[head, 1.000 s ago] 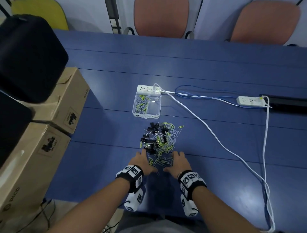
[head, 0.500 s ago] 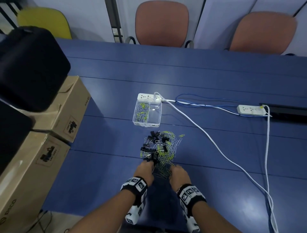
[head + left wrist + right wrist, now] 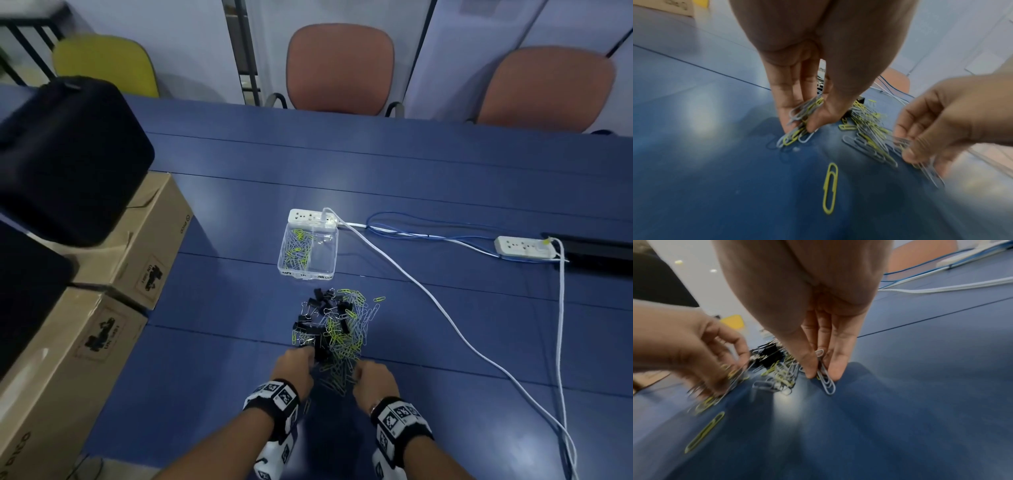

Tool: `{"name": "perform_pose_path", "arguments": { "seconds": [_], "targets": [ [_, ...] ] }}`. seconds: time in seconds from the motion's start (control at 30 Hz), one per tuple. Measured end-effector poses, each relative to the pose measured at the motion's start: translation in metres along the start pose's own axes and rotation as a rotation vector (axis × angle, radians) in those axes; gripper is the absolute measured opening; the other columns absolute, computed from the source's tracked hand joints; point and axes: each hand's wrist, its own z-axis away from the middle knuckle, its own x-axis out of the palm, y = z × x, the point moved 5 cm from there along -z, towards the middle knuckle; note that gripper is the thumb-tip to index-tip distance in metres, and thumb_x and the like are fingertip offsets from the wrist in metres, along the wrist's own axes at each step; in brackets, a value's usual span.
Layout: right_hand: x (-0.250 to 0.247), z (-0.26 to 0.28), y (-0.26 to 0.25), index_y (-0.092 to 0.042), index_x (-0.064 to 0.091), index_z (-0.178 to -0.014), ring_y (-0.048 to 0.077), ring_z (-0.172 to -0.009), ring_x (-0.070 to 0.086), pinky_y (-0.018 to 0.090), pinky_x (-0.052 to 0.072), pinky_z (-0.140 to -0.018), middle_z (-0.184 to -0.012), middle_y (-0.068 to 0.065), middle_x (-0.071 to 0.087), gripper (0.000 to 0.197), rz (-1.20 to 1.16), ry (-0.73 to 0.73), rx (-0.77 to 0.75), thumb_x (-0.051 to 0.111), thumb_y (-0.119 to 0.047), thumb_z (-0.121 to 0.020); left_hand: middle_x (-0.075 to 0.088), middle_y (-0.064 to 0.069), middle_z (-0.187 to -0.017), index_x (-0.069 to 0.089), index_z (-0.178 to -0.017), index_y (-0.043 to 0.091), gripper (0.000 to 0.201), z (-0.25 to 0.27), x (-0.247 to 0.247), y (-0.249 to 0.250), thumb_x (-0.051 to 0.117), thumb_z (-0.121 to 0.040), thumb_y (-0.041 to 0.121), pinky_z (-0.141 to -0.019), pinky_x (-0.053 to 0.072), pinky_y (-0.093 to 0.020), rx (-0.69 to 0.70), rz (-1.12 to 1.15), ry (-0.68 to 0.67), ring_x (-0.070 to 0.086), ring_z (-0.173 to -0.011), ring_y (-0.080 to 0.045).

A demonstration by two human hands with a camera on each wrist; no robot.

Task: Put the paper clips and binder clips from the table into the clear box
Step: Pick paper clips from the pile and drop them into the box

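Observation:
A heap of yellow and silver paper clips mixed with black binder clips lies on the blue table. The clear box stands just beyond the heap, with paper clips in its left compartment. My left hand pinches a bunch of paper clips at the heap's near left edge. At the near right edge my right hand pinches a few silver paper clips between thumb and fingers. One yellow paper clip lies alone nearer to me.
A white power strip touches the box's far side, its white cable running right and toward me. A second strip lies far right. Cardboard boxes and a black case stand left. Chairs line the far edge.
Both hands were spread flat at the heap's near edge a second ago. They have since curled and closed on paper clips. The head view has tilted up a little.

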Motion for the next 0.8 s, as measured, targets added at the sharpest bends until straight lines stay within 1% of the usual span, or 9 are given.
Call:
{"name": "perform_pose_path", "arguments": {
  "seconds": [0.1, 0.2, 0.23, 0.3, 0.37, 0.47, 0.57, 0.67, 0.8],
  "targets": [
    [-0.011, -0.003, 0.008, -0.018, 0.066, -0.079, 0.021, -0.080, 0.067, 0.029, 0.055, -0.071, -0.088, 0.003, 0.070, 0.021, -0.079, -0.006, 0.052, 0.051, -0.005, -0.076, 0.065, -0.003, -0.078, 0.045, -0.064, 0.021, 0.023, -0.004, -0.008, -0.011, 0.038, -0.061, -0.001, -0.061, 0.050, -0.032, -0.051, 0.044, -0.010, 0.061, -0.075, -0.024],
    [-0.025, -0.007, 0.018, -0.021, 0.067, -0.069, 0.013, -0.056, 0.068, 0.021, 0.055, -0.054, -0.068, -0.001, 0.071, 0.023, -0.173, -0.024, 0.086, 0.055, -0.004, -0.076, 0.068, 0.002, -0.075, 0.052, -0.059, 0.022, 0.023, -0.009, -0.020, -0.021, 0.045, -0.063, 0.001, -0.065, 0.055, -0.031, -0.066, 0.069, -0.008, 0.063, -0.076, -0.022],
    [-0.031, -0.009, 0.020, -0.021, 0.068, -0.067, 0.009, -0.055, 0.067, 0.017, 0.051, -0.050, -0.066, -0.004, 0.071, 0.021, -0.195, -0.023, 0.093, 0.059, -0.004, -0.074, 0.068, 0.003, -0.074, 0.055, -0.058, 0.023, 0.023, -0.011, -0.026, -0.023, 0.046, -0.064, 0.002, -0.067, 0.055, -0.030, -0.072, 0.073, 0.004, 0.064, -0.076, -0.021],
    [-0.045, -0.012, 0.025, -0.020, 0.069, -0.063, 0.004, -0.058, 0.067, 0.017, 0.052, -0.052, -0.063, -0.007, 0.070, 0.018, -0.258, -0.001, 0.113, 0.066, -0.003, -0.068, 0.066, 0.005, -0.069, 0.060, -0.059, 0.023, 0.026, -0.016, -0.041, -0.027, 0.046, -0.065, 0.002, -0.066, 0.053, -0.027, -0.090, 0.098, 0.053, 0.063, -0.071, -0.019],
    [-0.058, -0.015, 0.027, -0.017, 0.068, -0.062, 0.005, -0.059, 0.069, 0.022, 0.057, -0.059, -0.057, -0.004, 0.070, 0.018, -0.340, 0.033, 0.113, 0.065, 0.000, -0.065, 0.063, 0.008, -0.063, 0.062, -0.060, 0.022, 0.029, -0.021, -0.061, -0.025, 0.046, -0.067, -0.001, -0.062, 0.050, -0.024, -0.109, 0.149, 0.118, 0.060, -0.064, -0.014],
    [-0.073, -0.021, 0.025, -0.014, 0.068, -0.064, 0.006, -0.054, 0.067, 0.025, 0.058, -0.058, -0.055, -0.001, 0.069, 0.019, -0.446, 0.087, 0.098, 0.066, 0.005, -0.067, 0.064, 0.006, -0.061, 0.065, -0.061, 0.017, 0.029, -0.037, -0.097, -0.017, 0.048, -0.072, -0.004, -0.058, 0.050, -0.023, -0.140, 0.240, 0.207, 0.062, -0.057, -0.015],
    [-0.086, -0.030, 0.016, -0.014, 0.070, -0.066, 0.015, -0.061, 0.069, 0.036, 0.061, -0.062, -0.061, 0.001, 0.071, 0.019, -0.541, 0.150, 0.081, 0.075, 0.004, -0.066, 0.067, 0.002, -0.066, 0.065, -0.061, 0.017, 0.028, -0.063, -0.130, -0.004, 0.051, -0.075, -0.004, -0.060, 0.056, -0.028, -0.128, 0.317, 0.265, 0.066, -0.062, -0.020],
    [-0.098, -0.042, -0.003, -0.010, 0.070, -0.069, 0.020, -0.060, 0.068, 0.042, 0.061, -0.062, -0.061, 0.005, 0.070, 0.018, -0.638, 0.179, 0.057, 0.075, 0.007, -0.067, 0.069, 0.003, -0.073, 0.067, -0.064, 0.016, 0.031, -0.091, -0.154, 0.007, 0.049, -0.074, -0.007, -0.060, 0.060, -0.033, -0.131, 0.385, 0.325, 0.068, -0.065, -0.020],
    [-0.121, -0.060, -0.034, -0.009, 0.070, -0.073, 0.021, -0.057, 0.066, 0.025, 0.058, -0.054, -0.064, 0.004, 0.069, 0.017, -0.714, 0.218, -0.001, 0.078, 0.005, -0.068, 0.068, 0.000, -0.065, 0.065, -0.062, 0.016, 0.031, -0.126, -0.177, 0.017, 0.044, -0.072, -0.004, -0.060, 0.059, -0.032, -0.126, 0.427, 0.396, 0.067, -0.063, -0.023]
  ]
}}
